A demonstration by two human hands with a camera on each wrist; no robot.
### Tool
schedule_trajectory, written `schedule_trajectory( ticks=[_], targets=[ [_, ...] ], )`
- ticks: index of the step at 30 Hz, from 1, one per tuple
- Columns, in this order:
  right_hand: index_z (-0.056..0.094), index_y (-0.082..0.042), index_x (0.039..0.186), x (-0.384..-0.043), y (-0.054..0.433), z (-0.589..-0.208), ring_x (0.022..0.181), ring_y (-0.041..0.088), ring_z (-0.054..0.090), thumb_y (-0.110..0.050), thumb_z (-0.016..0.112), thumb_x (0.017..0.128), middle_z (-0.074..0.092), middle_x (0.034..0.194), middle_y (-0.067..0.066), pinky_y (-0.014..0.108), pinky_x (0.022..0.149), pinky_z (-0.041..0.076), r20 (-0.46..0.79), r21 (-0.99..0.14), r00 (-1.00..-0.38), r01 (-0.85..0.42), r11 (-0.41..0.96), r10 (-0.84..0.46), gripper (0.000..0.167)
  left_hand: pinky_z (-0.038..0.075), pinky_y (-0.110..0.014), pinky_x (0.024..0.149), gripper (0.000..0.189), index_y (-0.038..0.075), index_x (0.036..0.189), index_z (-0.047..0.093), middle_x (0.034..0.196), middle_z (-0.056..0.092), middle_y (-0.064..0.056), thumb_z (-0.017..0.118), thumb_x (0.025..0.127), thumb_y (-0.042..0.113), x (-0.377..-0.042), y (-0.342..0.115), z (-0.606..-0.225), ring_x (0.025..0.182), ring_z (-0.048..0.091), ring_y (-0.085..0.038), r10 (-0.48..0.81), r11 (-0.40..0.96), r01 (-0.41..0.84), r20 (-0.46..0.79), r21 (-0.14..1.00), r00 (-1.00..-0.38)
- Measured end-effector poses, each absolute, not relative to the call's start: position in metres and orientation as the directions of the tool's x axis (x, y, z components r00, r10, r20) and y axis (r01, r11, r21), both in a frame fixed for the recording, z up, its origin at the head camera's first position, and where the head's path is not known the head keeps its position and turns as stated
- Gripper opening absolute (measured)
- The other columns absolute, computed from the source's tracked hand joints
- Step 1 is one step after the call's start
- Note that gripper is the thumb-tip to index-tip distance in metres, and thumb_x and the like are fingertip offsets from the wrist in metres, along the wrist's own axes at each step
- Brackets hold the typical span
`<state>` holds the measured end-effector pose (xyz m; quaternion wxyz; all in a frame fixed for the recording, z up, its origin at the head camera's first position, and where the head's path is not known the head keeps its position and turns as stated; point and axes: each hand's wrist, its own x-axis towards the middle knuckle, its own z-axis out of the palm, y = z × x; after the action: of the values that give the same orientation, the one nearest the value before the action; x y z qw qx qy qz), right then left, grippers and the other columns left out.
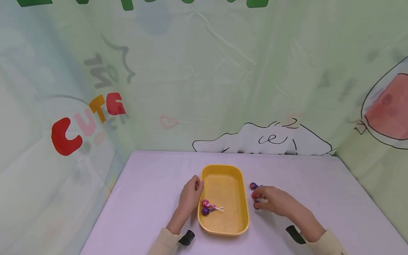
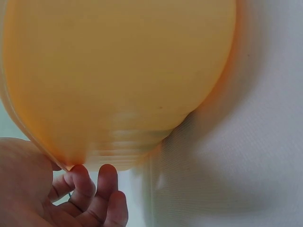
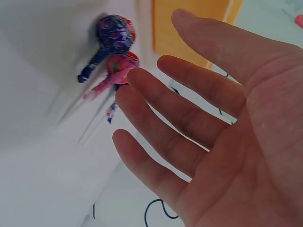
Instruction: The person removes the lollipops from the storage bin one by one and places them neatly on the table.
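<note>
A yellow plastic tray (image 1: pixel 224 184) stands on the table, and my left hand (image 1: pixel 191 194) grips its left rim with curled fingers (image 2: pixel 108 179). Inside, at the tray's left side, lie a pink-wrapped lollipop (image 1: pixel 205 203) and a purple-wrapped lollipop (image 1: pixel 205 211), their white sticks crossing. To the right of the tray, my right hand (image 1: pixel 277 201) reaches over a short row of lollipops, fingers loosely spread and holding nothing. In the right wrist view a purple lollipop (image 3: pixel 113 35) and a pink lollipop (image 3: pixel 122 68) lie just beyond the fingertips; a third is mostly hidden behind them.
The table (image 1: pixel 153 177) has a pale lilac cover. Behind it and at both sides hangs a printed curtain (image 1: pixel 204 88) with letters and drawings. Black bands (image 1: pixel 186 238) sit at both wrists.
</note>
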<state>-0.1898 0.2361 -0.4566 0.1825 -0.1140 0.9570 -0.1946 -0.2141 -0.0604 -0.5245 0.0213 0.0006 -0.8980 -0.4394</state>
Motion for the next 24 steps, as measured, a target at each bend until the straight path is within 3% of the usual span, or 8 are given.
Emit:
schedule_trajectory(
  ticks=[7, 15, 24],
  targets=[
    [0.070, -0.009, 0.109, -0.190, 0.234, -0.448, 0.092, 0.020, 0.064, -0.023, 0.082, 0.082, 0.070, 0.098, 0.001, 0.040, 0.082, 0.058, -0.245, -0.419, -0.906, -0.223, 0.880, -0.346, 0.032, 0.033, -0.021, 0.052, 0.020, 0.016, 0.089, 0.051, 0.070, 0.046, 0.005, 0.055, 0.103, 0.029, -0.214, -0.060, -0.525, 0.060, 0.043, -0.009, -0.016, 0.617, 0.023, 0.042, 0.787, -0.999],
    [0.068, -0.009, 0.116, -0.190, 0.226, -0.439, 0.084, 0.013, 0.059, -0.026, 0.081, 0.084, 0.067, 0.095, -0.002, 0.035, 0.076, 0.058, -0.220, -0.403, -0.915, -0.230, 0.886, -0.337, 0.038, 0.033, -0.021, 0.051, 0.020, 0.016, 0.089, 0.051, 0.070, 0.046, 0.004, 0.055, 0.103, 0.029, -0.214, -0.060, -0.525, 0.060, 0.043, -0.009, -0.019, 0.616, 0.016, 0.035, 0.788, -0.999],
    [0.068, -0.011, 0.117, -0.194, 0.208, -0.429, 0.090, 0.019, 0.061, -0.028, 0.081, 0.084, 0.068, 0.099, 0.002, 0.037, 0.080, 0.057, -0.195, -0.371, -0.919, -0.255, 0.893, -0.343, 0.039, 0.033, -0.021, 0.052, 0.019, 0.016, 0.089, 0.051, 0.071, 0.046, 0.004, 0.055, 0.103, 0.028, -0.214, -0.060, -0.524, 0.060, 0.044, -0.009, -0.019, 0.610, 0.008, 0.025, 0.792, -1.000]
  ],
)
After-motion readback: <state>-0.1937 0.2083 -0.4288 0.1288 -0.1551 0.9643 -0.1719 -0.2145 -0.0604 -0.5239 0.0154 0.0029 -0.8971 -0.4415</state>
